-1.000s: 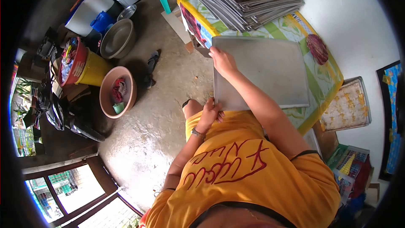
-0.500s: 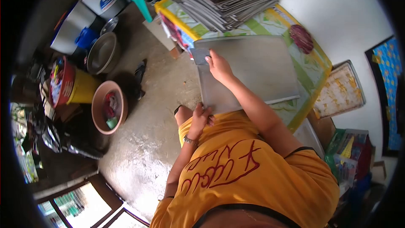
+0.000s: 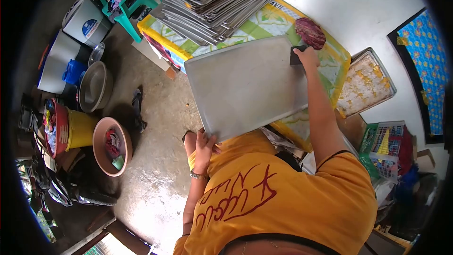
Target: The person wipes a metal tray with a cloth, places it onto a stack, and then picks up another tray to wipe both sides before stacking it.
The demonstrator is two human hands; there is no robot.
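A flat grey metal baking tray (image 3: 245,87) lies tilted, its far side over the table and its near edge by my lap. At the tray's near left corner my left hand (image 3: 205,150) grips the edge with bent fingers. My right hand (image 3: 309,57) is closed on a dark, square, flat scraper (image 3: 297,55), which is over the tray's far right end. Just beyond that hand, a dark red crumpled cloth (image 3: 310,33) rests on the table. A tall stack of similar grey trays (image 3: 222,7) stands at the back of the table.
The table has a green, white and yellow patterned cover (image 3: 337,61). A stained tray (image 3: 365,85) leans at the right wall, above plastic baskets (image 3: 384,146). On the floor at left are a pink basin (image 3: 100,153), a yellow bucket (image 3: 80,127) and a green chair (image 3: 141,4).
My right hand has moved the scraper from the tray's far left corner to its right end. The left hand stays at the near left corner. The view has shifted to the right.
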